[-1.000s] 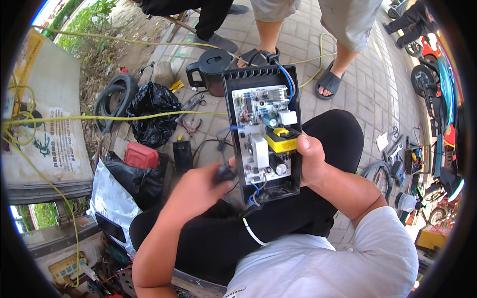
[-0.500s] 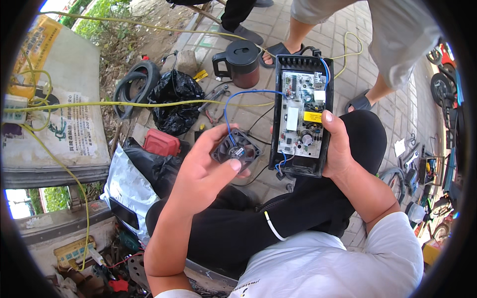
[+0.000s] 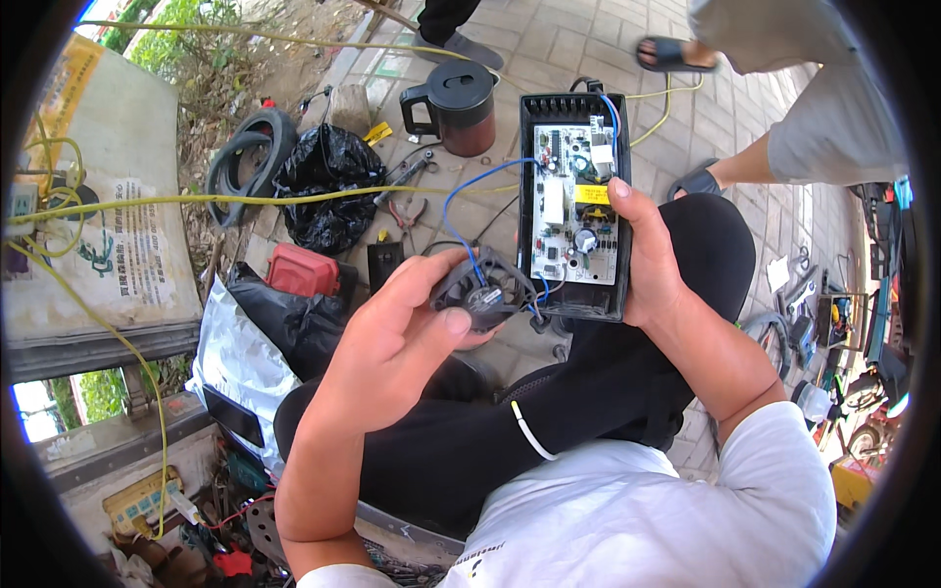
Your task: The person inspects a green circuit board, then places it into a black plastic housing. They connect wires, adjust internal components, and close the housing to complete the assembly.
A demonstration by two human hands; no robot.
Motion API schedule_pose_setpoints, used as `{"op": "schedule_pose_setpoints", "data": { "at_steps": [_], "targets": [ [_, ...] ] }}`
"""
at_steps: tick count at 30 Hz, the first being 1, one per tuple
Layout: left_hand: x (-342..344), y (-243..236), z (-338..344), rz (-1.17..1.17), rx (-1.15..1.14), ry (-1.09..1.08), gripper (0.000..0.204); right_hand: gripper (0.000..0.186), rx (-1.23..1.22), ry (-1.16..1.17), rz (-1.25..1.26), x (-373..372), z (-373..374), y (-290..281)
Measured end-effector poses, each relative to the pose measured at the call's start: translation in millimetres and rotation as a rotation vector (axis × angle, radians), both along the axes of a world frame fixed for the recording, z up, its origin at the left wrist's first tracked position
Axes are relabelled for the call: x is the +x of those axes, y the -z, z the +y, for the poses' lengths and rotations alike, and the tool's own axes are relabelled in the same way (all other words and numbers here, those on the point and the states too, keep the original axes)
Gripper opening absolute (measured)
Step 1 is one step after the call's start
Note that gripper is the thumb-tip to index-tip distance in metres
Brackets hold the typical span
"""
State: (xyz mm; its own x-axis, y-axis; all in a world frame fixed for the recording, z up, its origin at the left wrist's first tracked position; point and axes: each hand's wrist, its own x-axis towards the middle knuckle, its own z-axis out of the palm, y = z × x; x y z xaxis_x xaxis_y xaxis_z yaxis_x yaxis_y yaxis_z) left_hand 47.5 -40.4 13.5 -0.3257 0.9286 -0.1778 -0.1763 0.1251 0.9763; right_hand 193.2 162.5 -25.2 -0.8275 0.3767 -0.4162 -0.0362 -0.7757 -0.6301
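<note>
My left hand (image 3: 387,358) is closed round a small dark square cooling fan (image 3: 482,292), thumb across its lower edge, with a blue wire (image 3: 464,193) looping up from it. My right hand (image 3: 647,269) grips the right side of an open black housing (image 3: 573,302), held upright beside the fan. Inside it a white circuit board (image 3: 555,257) carries a yellow-wrapped transformer (image 3: 592,194), capacitors and other small parts. The fan is just left of the housing's lower part, near short wires and a connector.
A jug (image 3: 461,122), inner tubes (image 3: 245,167), black bags (image 3: 328,186), pliers (image 3: 407,220) and a red case (image 3: 301,274) lie around. Yellow cords (image 3: 147,204) cross the view. An open toolbox (image 3: 225,529) is at lower left. Other people's legs (image 3: 814,118) stand at upper right.
The fan has come into clear view in my left hand and moved right, toward the housing. The housing appears a little higher. A standing person's foot at upper right has shifted.
</note>
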Motion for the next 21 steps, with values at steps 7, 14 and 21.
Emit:
{"op": "schedule_pose_setpoints", "data": {
  "at_steps": [7, 14, 21],
  "targets": [
    [1.4, 2.3, 2.8, 0.049, 0.011, -0.061, 0.047, 0.062, -0.026, -0.032, 0.014, -0.1, 0.1, 0.8],
    [17.7, -0.4, 11.3, 0.655, 0.193, -0.038, 0.035, 0.046, -0.099, -0.083, -0.004, -4.2, -8.5, -7.5],
    [34.1, 14.4, 20.1, 1.022, 0.369, 0.016, 0.042, 0.046, -0.044, -0.134, 0.004, -3.7, -11.1, -3.8]
  ]
}}
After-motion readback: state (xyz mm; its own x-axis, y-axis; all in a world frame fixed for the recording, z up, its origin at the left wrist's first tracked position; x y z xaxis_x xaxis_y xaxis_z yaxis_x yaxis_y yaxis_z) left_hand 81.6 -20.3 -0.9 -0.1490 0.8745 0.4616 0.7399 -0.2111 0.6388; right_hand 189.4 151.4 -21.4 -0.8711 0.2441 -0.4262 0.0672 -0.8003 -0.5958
